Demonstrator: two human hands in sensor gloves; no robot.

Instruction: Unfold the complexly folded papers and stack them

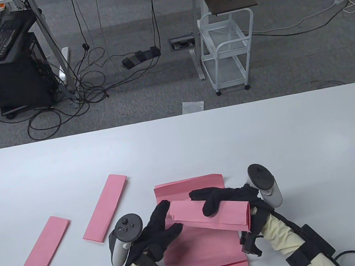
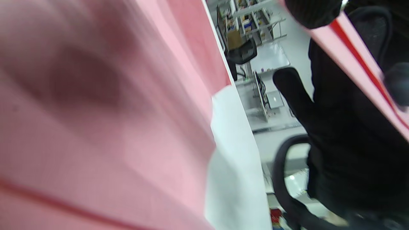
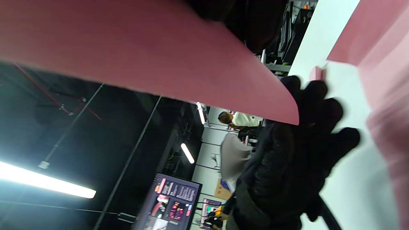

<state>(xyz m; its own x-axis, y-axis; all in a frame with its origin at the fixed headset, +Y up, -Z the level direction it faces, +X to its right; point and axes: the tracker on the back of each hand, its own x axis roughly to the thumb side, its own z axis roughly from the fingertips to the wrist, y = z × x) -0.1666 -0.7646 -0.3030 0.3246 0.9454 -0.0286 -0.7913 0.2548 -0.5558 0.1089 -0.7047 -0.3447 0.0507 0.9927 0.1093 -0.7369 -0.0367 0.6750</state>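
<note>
A stack of unfolded pink sheets (image 1: 201, 249) lies flat near the table's front edge. Just above it my right hand (image 1: 208, 203) grips a folded pink paper (image 1: 226, 215), fingers curled over its top and thumb on its front. My left hand (image 1: 161, 221) lies on the stack's left part with straight, spread fingers, its tips next to the folded paper's left end. The right wrist view has the folded paper (image 3: 143, 48) overhead and the left hand (image 3: 313, 108) spread beyond it. The left wrist view is filled by the stack (image 2: 96, 127), with the right hand (image 2: 345, 143) behind.
Two more folded pink strips (image 1: 106, 208) (image 1: 41, 256) lie slanted on the white table (image 1: 268, 141), left of the stack. Beyond the far edge are the floor, a white cart (image 1: 228, 48) and cables.
</note>
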